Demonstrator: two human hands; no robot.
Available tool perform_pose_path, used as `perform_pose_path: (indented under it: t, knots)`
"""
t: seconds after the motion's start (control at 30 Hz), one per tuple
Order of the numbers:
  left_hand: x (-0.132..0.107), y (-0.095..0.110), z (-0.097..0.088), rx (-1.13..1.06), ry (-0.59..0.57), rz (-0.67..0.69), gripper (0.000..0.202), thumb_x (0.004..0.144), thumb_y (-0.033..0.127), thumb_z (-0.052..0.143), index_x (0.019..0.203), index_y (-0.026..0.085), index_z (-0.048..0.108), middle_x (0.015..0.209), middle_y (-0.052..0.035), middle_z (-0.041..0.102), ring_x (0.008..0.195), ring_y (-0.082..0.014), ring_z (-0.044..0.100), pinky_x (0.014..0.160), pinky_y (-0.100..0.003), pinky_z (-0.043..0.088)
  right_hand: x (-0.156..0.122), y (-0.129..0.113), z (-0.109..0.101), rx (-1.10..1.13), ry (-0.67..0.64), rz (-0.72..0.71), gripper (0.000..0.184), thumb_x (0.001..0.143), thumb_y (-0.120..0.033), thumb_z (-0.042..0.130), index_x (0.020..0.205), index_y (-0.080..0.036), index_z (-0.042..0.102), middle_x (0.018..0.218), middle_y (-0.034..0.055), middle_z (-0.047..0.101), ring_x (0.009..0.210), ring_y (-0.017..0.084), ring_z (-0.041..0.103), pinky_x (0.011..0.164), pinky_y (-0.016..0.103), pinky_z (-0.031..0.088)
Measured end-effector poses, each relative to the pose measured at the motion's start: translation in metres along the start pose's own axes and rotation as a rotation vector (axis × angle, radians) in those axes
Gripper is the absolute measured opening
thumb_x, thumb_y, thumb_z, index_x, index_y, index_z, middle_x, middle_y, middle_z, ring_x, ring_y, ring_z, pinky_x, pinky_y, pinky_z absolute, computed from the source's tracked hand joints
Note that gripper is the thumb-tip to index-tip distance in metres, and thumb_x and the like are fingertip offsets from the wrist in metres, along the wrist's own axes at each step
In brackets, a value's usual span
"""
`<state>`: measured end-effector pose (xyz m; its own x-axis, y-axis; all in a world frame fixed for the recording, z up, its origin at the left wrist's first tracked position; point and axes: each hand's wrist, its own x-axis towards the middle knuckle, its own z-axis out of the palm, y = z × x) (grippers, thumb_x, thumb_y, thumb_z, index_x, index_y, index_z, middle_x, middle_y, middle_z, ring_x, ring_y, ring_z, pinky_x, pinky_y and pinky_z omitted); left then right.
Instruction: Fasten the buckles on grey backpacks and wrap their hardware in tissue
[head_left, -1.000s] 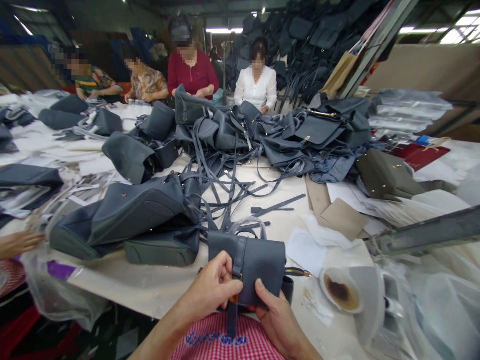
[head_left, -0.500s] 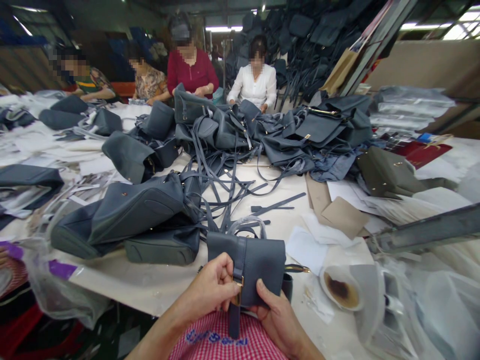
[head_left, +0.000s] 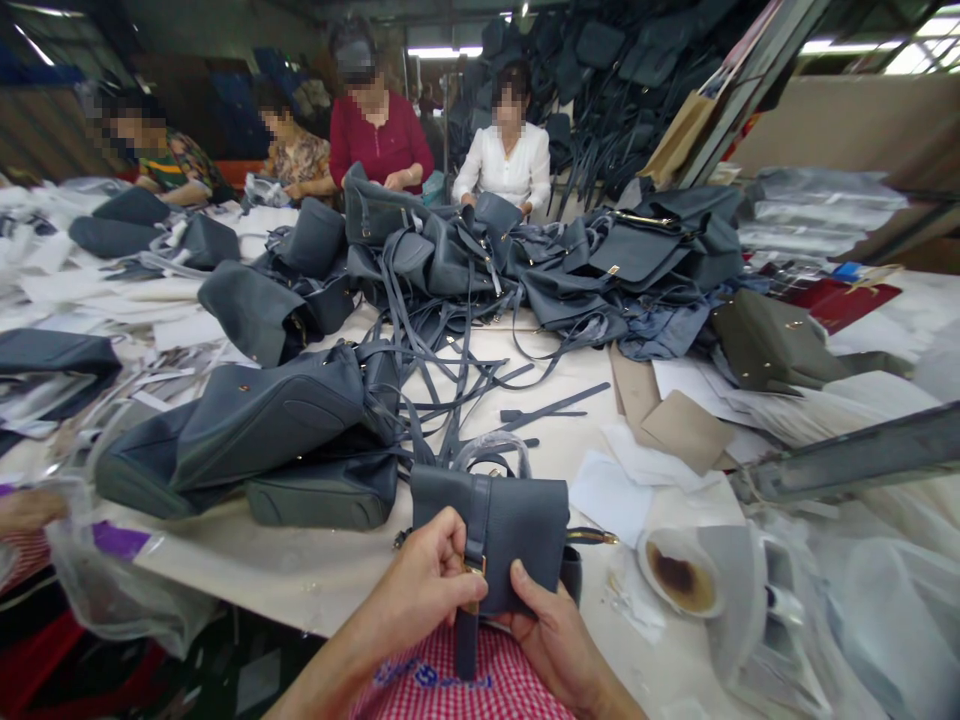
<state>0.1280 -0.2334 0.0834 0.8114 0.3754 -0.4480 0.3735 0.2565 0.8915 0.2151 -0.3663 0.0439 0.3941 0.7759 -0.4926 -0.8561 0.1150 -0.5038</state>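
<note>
Bag (head_left: 525, 530) held at the near edge of the worktop (head_left: 247, 565)

It is small and blue-grey, with a smooth, leather-like rectangular flap. The left hand's (head_left: 431, 575) fingers pinch a strap (head_left: 466, 650) by its gold buckle (head_left: 473, 568); the right hand's (head_left: 559, 635) fingers grip the lower flap, thumb in front. To the right, a round white bowl (head_left: 718, 592) contains dark-brown and tan residue (head_left: 679, 572). Larger, slouching bags (head_left: 247, 430) lie left, loose flat straps (head_left: 570, 402) beyond, and stiff brown card (head_left: 686, 430) on white sheets (head_left: 611, 495). Across the pale, crowded worktop are 4 people (head_left: 510, 165), dark bags (head_left: 600, 90) massed behind them.
</note>
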Motion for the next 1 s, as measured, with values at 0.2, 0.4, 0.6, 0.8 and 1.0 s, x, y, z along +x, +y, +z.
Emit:
perform_pose_path:
  t: [0.2, 0.4, 0.6, 0.8, 1.0]
  knots:
    - [-0.007, -0.006, -0.003, -0.013, -0.04, 0.082, 0.02, 0.072, 0.01, 0.054, 0.082, 0.022, 0.042, 0.057, 0.0103, 0.047, 0.047, -0.0067, 0.043, 0.047, -0.017, 0.034, 0.001, -0.001, -0.001, 0.026, -0.025, 0.017, 0.034, 0.08, -0.038, 0.075, 0.104, -0.015, 0.072, 0.099, 0.0124, 0.077, 0.088, 0.027, 0.073, 0.089, 0.049, 0.053]
    - [-0.019, -0.014, 0.0, 0.194, 0.155, 0.251, 0.009, 0.076, 0.013, 0.06, 0.083, 0.018, 0.061, 0.068, 0.0044, 0.047, 0.06, -0.0097, 0.046, 0.057, -0.021, 0.037, 0.004, 0.001, -0.005, 0.019, -0.034, 0.019, 0.035, 0.076, -0.04, 0.078, 0.101, -0.016, 0.073, 0.097, 0.0113, 0.078, 0.084, 0.024, 0.073, 0.088, 0.047, 0.054]
    - [-0.024, -0.012, 0.002, 0.157, 0.22, 0.342, 0.009, 0.083, 0.021, 0.056, 0.084, 0.019, 0.064, 0.07, 0.0021, 0.051, 0.058, -0.0105, 0.05, 0.054, -0.021, 0.039, 0.002, -0.003, 0.002, 0.019, -0.031, 0.05, 0.037, 0.075, -0.04, 0.078, 0.099, -0.013, 0.074, 0.095, 0.0123, 0.078, 0.081, 0.025, 0.074, 0.078, 0.041, 0.059]
    - [-0.028, -0.005, -0.007, 0.04, 0.218, 0.181, 0.023, 0.091, 0.039, 0.047, 0.092, 0.018, 0.057, 0.059, 0.0045, 0.051, 0.044, -0.0088, 0.044, 0.042, -0.019, 0.033, 0.001, -0.007, 0.006, 0.04, 0.017, 0.096, 0.039, 0.075, -0.038, 0.079, 0.098, -0.008, 0.072, 0.09, 0.0142, 0.079, 0.071, 0.026, 0.075, 0.063, 0.035, 0.061]
    - [-0.033, 0.01, -0.001, 0.391, 0.212, 0.137, 0.019, 0.082, 0.033, 0.059, 0.072, 0.02, 0.049, 0.058, 0.0063, 0.046, 0.052, -0.0108, 0.044, 0.05, -0.022, 0.032, -0.001, -0.005, 0.009, 0.066, 0.033, 0.066, 0.037, 0.079, -0.035, 0.076, 0.104, -0.008, 0.068, 0.095, 0.015, 0.078, 0.08, 0.028, 0.075, 0.071, 0.041, 0.062]
